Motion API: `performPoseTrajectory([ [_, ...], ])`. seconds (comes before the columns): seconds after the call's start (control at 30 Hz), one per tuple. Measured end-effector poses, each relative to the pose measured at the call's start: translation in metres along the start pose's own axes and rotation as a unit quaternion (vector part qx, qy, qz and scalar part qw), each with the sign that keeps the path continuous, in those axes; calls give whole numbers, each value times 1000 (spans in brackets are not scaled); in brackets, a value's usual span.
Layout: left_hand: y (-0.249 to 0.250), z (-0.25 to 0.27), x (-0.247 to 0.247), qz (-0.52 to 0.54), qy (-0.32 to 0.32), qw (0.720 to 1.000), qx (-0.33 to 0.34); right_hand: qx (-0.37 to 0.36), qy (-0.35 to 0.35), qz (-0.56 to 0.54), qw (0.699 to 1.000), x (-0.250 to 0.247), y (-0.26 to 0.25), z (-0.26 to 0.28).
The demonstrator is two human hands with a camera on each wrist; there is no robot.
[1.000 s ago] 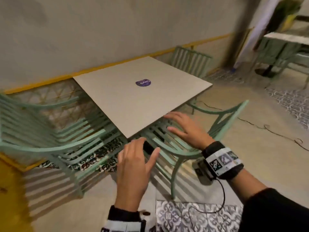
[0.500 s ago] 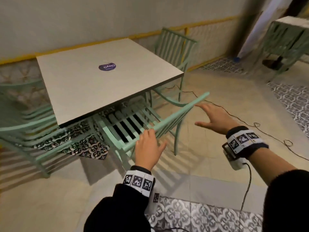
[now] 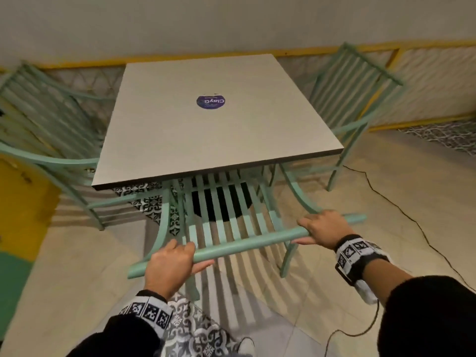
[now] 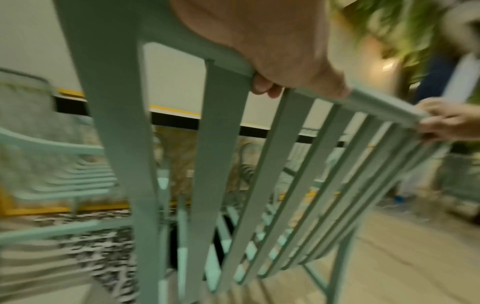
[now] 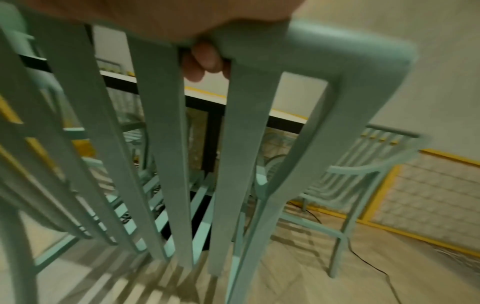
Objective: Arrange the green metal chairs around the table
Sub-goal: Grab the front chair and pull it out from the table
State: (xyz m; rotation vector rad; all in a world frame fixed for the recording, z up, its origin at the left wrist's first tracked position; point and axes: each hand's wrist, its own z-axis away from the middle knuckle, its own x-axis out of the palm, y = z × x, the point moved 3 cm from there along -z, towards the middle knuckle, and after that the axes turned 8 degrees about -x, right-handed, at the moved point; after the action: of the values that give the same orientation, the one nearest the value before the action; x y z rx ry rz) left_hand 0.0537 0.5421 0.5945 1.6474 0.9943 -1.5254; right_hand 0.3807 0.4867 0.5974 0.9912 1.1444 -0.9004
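A square pale table (image 3: 180, 130) with a purple sticker stands against the wall. A green metal chair (image 3: 244, 243) faces it at the near side, its slatted seat partly under the tabletop. My left hand (image 3: 170, 261) grips the left part of the chair's top rail (image 4: 228, 59). My right hand (image 3: 322, 228) grips the rail near its right end (image 5: 337, 45), fingers curled over it. A second green chair (image 3: 43, 117) stands at the table's left side and a third (image 3: 360, 81) at its right side by the wall.
A black cable (image 3: 401, 210) runs across the beige floor to the right of the chairs. Patterned tiles (image 3: 195, 331) lie under my feet and under the table. A yellow and green painted patch (image 3: 18, 215) marks the floor at the left.
The view has swung round to face the table squarely. My right hand, open in the air half a second ago, now grips the rail. The left hand has closed round the rail too.
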Motion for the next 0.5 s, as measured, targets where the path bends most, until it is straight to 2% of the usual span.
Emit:
performPoseTrajectory([
  [0.1, -11, -27, -7, 4, -4, 999, -39, -23, 40, 8, 999, -6, 16, -26],
  [0.23, -9, -51, -20, 25, 8, 999, -47, -37, 76, -23, 996, -21, 39, -43],
  [0.33, 2, -47, -14, 9, 13, 999, -47, -24, 50, -31, 998, -22, 46, -38],
  [0.5, 25, -15, 8, 7, -29, 998, -59, -28, -12, -49, 998, 18, 42, -5],
])
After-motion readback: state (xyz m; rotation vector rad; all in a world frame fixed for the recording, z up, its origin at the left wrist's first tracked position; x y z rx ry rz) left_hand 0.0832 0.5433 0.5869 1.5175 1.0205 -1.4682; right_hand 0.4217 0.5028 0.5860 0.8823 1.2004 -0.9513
